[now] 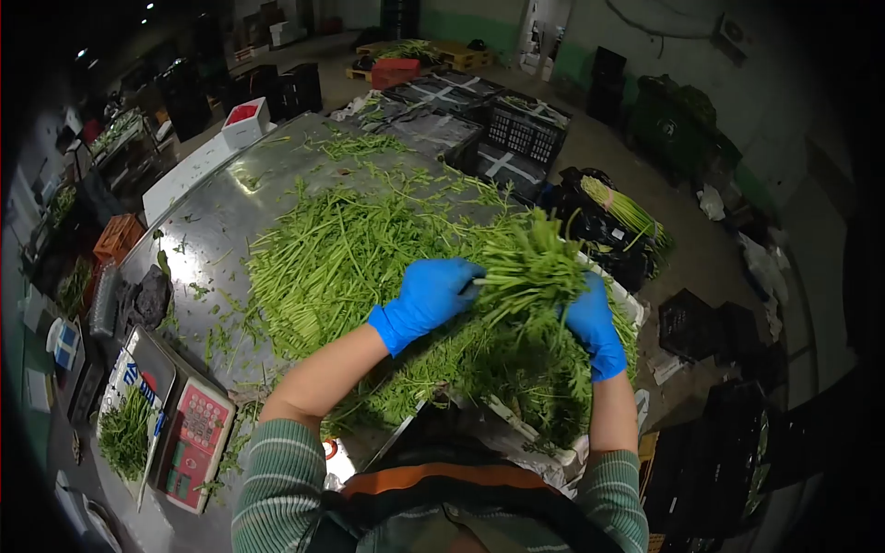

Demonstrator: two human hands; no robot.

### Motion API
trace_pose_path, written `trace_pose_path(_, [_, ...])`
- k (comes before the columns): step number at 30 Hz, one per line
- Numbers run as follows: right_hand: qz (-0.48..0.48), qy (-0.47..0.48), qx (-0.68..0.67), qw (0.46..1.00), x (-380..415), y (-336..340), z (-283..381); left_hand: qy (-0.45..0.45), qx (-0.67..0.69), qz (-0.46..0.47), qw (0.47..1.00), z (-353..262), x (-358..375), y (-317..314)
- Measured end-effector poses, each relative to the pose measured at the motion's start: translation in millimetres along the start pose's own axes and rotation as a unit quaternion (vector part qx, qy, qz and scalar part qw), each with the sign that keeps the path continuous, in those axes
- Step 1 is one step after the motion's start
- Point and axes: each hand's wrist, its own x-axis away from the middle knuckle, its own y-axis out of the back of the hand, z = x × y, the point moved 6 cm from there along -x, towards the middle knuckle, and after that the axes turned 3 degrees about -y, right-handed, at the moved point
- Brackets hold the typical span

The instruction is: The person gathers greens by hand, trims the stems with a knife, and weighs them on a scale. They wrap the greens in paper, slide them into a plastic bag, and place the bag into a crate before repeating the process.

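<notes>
A thick bunch of leafy green stems (533, 267) is held up in front of me, leaves spreading toward the right and below. My right hand (595, 323), in a blue glove, is wrapped round its leafy right side, with some fingers hidden by leaves. At the cut stem ends on the left, my left hand (429, 295), also blue-gloved, has its fingers curled and pinched against the stems. Beside and behind my left hand lies a large heap of the same greens (318, 267). More loose leafy greens (498, 373) lie below the bunch.
A metal table (207, 249) carries the heap. At its left stand a scale with a red keypad (198, 429) and greens on its pan (129, 438). Black crates (525, 134) stand behind; a tied bundle of stems (627, 207) lies at right on black plastic. A white box (244, 124) sits back left.
</notes>
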Motion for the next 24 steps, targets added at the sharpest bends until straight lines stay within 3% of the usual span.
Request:
trace_pose_path(2, [0.023,-0.034,-0.101,0.994,-4.9,23.5,-33.2,0.125,-0.097,0.113,0.981,47.7,15.9,-10.0])
trace_pose_path(3, [-0.014,-0.059,-0.197,0.979,-21.1,32.1,-84.4,0.123,-0.149,0.194,0.962,71.7,31.4,-21.1])
trace_pose_path(4, [-0.031,-0.086,-0.261,0.961,-32.0,36.4,-126.3,0.122,-0.153,0.188,0.962,72.2,34.9,-15.4])
trace_pose_path(5, [-0.031,-0.125,-0.270,0.954,-42.7,32.3,-165.9,0.020,-0.244,0.071,0.967,56.5,34.2,1.8])
trace_pose_path(6, [0.041,-0.142,-0.066,0.987,-46.2,21.3,-162.9,-0.010,-0.272,0.044,0.961,43.7,32.3,9.5])
trace_pose_path(7, [0.113,-0.156,0.144,0.971,-45.0,11.0,-163.4,-0.037,-0.302,0.014,0.953,30.8,31.0,17.2])
trace_pose_path(8, [0.182,-0.162,0.345,0.906,-38.7,0.5,-167.3,-0.063,-0.331,-0.017,0.941,17.9,29.9,25.0])
trace_pose_path(9, [0.239,-0.156,0.527,0.800,-35.1,-7.0,-170.8,0.015,-0.182,0.077,0.980,21.3,26.2,19.8])
trace_pose_path(10, [0.192,-0.137,0.500,0.833,-32.4,-10.2,-178.6,0.094,-0.033,0.156,0.983,24.0,18.4,17.2])
trace_pose_path(12, [0.046,-0.055,0.482,0.873,-32.2,-4.0,-159.5,0.209,0.141,0.262,0.931,-1.0,21.2,15.1])
trace_pose_path(14, [-0.026,-0.068,0.358,0.931,-39.9,2.1,-120.4,0.156,0.301,0.357,0.871,-21.8,35.0,-24.9])
trace_pose_path(15, [-0.091,-0.002,0.341,0.936,-28.6,3.7,-70.1,0.130,0.324,0.379,0.857,-24.8,45.5,-53.8])
trace_pose_path(17, [-0.201,0.200,0.264,0.922,-15.7,-11.6,-14.5,0.248,0.582,0.233,0.739,-26.4,50.0,-99.6])
trace_pose_path(18, [-0.185,0.228,0.276,0.915,-6.5,-23.5,17.6,0.342,0.565,0.153,0.736,-23.0,32.8,-82.6])
trace_pose_path(20, [-0.144,0.268,0.331,0.893,10.3,-60.3,55.7,0.418,0.758,0.020,0.500,-7.3,32.8,-92.4])
trace_pose_path(21, [-0.142,0.267,0.328,0.895,15.6,-69.8,61.2,0.420,0.759,-0.056,0.494,0.1,27.7,-80.3])
trace_pose_path(22, [-0.158,0.314,0.291,0.890,26.5,-78.4,70.1,0.424,0.755,-0.060,0.496,8.4,32.0,-77.3])
trace_pose_path(24, [-0.170,0.371,0.244,0.880,40.4,-80.8,84.3,0.342,0.692,-0.095,0.628,39.1,39.6,-63.3])
